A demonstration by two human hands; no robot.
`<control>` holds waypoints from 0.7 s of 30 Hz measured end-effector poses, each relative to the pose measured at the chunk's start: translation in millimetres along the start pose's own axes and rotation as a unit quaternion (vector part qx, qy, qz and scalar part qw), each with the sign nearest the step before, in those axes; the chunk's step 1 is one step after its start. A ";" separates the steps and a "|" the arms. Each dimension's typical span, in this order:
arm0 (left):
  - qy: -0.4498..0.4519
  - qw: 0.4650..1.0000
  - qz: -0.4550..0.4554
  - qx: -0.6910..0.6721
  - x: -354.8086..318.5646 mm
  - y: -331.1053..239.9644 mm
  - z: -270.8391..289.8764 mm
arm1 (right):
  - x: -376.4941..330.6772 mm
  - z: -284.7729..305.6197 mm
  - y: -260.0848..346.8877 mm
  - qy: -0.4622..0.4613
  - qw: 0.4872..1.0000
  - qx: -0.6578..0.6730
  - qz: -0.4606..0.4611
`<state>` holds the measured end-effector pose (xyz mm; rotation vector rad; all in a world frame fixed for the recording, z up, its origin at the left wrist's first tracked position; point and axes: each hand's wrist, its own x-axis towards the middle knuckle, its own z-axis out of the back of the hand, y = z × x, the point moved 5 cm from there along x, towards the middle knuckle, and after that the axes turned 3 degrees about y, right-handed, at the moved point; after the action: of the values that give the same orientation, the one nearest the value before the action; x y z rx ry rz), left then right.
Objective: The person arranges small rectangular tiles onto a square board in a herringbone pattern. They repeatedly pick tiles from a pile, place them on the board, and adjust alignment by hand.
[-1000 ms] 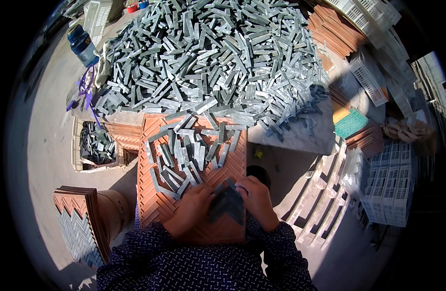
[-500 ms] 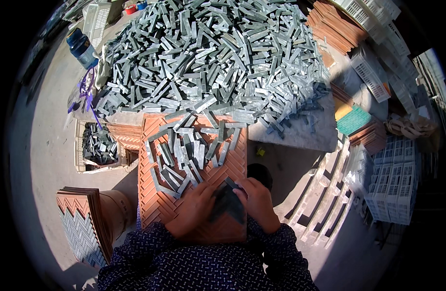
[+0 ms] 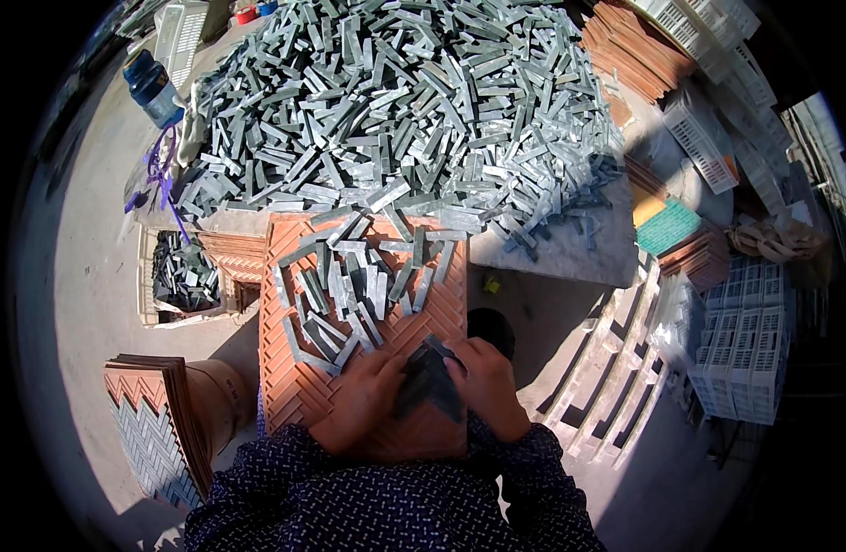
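An orange board [image 3: 289, 368] with raised herringbone ridges lies in front of me. Dark grey stone strips [image 3: 427, 386] sit in a herringbone pattern in its shaded near part, between my hands. My right hand [image 3: 487, 382] has thumb and fingers closed at the end of a dark stone strip [image 3: 435, 348] at the top of that pattern. On the pattern's left side is my left hand [image 3: 368, 391], its fingers bent and pressed together; whatever they hold is hidden. Loose grey strips [image 3: 349, 285] lie scattered over the board's far half.
Beyond the board, a large heap of stone strips [image 3: 395, 110] covers a table [image 3: 579, 248]. At left stand a crate of strips [image 3: 151, 304], a stack of boards [image 3: 151, 414] and a blue bottle [image 3: 156, 92]. A wooden pallet [image 3: 607, 368] and white plastic crates [image 3: 740, 350] are at right.
The dark strip at my right fingers now lies lower, in line with the pattern's top. Both hands have barely shifted.
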<state>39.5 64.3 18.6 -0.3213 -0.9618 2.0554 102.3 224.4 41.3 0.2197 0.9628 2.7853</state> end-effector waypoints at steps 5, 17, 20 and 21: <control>0.017 1.000 -0.002 -0.025 7.3 -4.8 0.7 | -1.2 -1.8 -2.3 0.013 1.000 0.003 -0.019; 0.013 1.000 0.006 -0.001 6.4 -5.1 3.5 | 4.7 -8.7 -8.0 0.026 0.996 0.008 -0.079; 0.021 0.999 0.026 -0.019 0.6 -1.5 5.8 | 4.1 -8.1 -10.7 0.021 0.996 0.012 -0.083; 0.031 0.998 0.036 -0.030 -0.9 0.6 5.9 | 4.1 -6.9 -12.1 0.018 0.996 0.018 -0.082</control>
<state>36.6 60.2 22.1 -0.4552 -0.9876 2.0718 98.5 230.5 28.7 0.0901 0.9925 2.6322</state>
